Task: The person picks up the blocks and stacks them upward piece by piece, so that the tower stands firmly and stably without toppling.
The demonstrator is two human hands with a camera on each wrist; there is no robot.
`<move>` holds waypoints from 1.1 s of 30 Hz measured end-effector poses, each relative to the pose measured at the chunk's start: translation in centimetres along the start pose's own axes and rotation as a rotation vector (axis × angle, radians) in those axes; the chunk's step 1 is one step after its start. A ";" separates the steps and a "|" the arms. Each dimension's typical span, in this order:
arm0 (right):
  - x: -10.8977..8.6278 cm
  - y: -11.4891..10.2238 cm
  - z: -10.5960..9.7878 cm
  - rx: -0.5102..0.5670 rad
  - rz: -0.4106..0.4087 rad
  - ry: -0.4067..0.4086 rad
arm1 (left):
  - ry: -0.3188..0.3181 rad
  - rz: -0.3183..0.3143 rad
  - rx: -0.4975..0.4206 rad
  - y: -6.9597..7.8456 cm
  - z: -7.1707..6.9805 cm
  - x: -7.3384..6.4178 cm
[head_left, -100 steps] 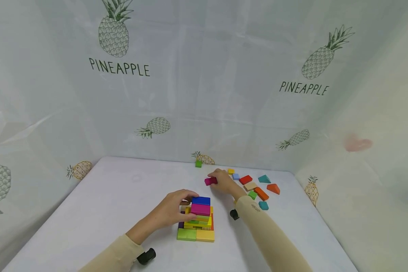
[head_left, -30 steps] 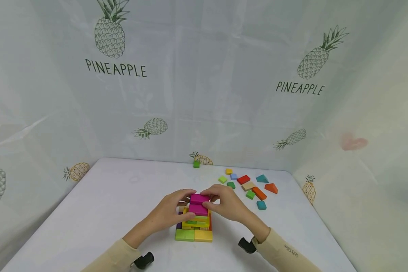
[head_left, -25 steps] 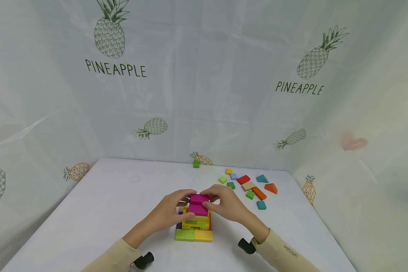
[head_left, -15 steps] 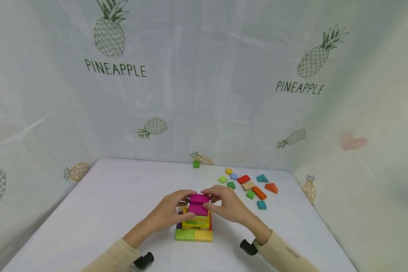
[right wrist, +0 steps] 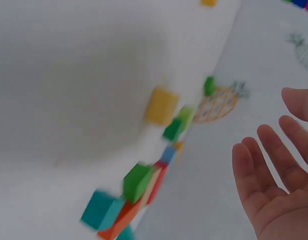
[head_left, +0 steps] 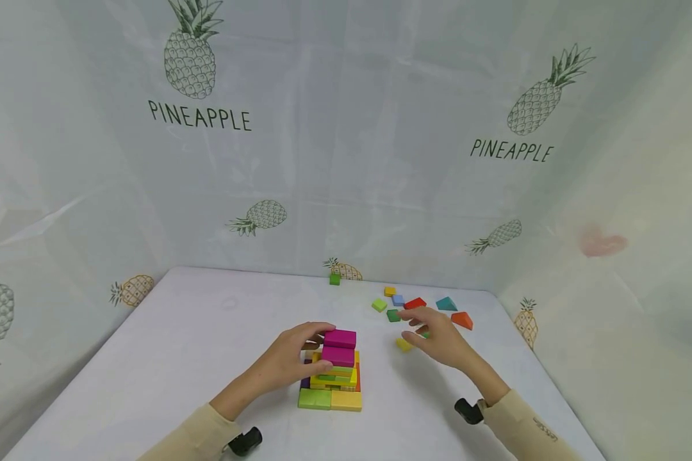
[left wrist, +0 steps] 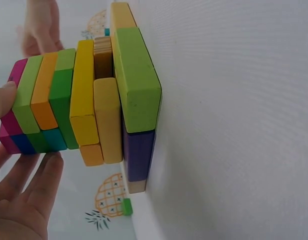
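Note:
A tower of coloured wooden blocks (left wrist: pixel 85 95) stands on the table, with a light green block (head_left: pixel 314 399) and a pale yellow block (head_left: pixel 346 401) along its base front. Two magenta blocks top it, the near one (head_left: pixel 338 356) slightly lower in view than the far one (head_left: pixel 339 339). My left hand (head_left: pixel 288 358) grips the tower's upper layers from the left, thumb in front and fingers behind. My right hand (head_left: pixel 441 339) holds nothing, fingers loosely extended above the loose blocks at the right. A yellow block (head_left: pixel 403 344) lies just below its thumb.
Loose blocks lie at the back right: light green (head_left: pixel 379 305), dark green (head_left: pixel 393 315), blue (head_left: pixel 398 299), red (head_left: pixel 416 303), a teal triangle (head_left: pixel 446 303) and an orange one (head_left: pixel 462 320). A green block (head_left: pixel 335 280) sits at the table's back edge, before a curtain (head_left: pixel 380 160).
My right hand has brought a magenta block onto the tower, covering the blue one, then let go and moved right over the loose blocks. My left hand has stayed on the tower.

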State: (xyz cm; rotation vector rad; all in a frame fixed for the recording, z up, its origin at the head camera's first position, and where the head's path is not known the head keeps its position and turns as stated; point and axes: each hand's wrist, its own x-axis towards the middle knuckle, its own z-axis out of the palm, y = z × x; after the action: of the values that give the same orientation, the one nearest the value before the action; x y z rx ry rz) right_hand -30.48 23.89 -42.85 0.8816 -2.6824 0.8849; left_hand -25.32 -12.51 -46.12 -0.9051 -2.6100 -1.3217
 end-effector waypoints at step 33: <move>3.2 8.9 1.4 -0.237 0.228 -0.173 | -0.007 -0.016 0.006 0.1 0.0 0.0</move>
State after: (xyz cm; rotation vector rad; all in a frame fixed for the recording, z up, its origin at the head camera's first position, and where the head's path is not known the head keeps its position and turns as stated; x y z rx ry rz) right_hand -38.33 27.25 -47.18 0.6367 -3.0028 0.5332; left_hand -25.28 -12.44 -46.01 -0.8918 -2.6309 -1.3158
